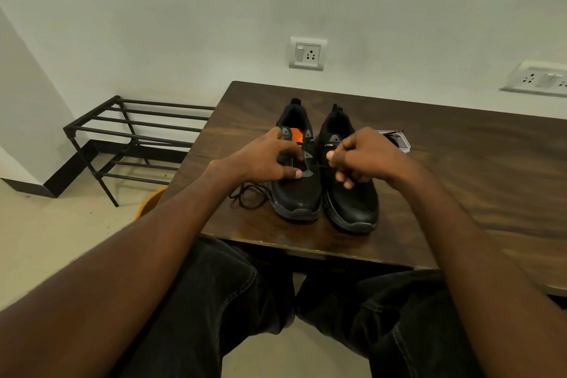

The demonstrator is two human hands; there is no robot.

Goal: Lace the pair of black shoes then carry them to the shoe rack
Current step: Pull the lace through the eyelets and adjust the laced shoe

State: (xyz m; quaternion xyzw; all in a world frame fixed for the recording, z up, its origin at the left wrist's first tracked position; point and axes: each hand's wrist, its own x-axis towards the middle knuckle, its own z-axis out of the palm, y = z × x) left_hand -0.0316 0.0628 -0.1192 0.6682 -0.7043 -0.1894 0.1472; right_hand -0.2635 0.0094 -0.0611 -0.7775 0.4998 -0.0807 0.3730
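Observation:
Two black shoes stand side by side on the dark wooden table (460, 181), toes toward me. The left shoe (299, 196) shows an orange insole. My left hand (264, 159) holds its eyelet flap, thumb near the lowest eyelet. A black lace (247, 195) trails in loops on the table left of that shoe. My right hand (359, 156) hovers over the right shoe (352, 209) and pinches the lace end, which runs taut from the left shoe's eyelet. The black metal shoe rack (129, 138) stands on the floor to the left, against the wall.
A small clear plastic box (399, 141) with another black lace lies behind my right hand. An orange tub's rim (150, 202) shows under the table's left edge. Wall sockets (306, 54) sit above the table. My legs are under the table's near edge.

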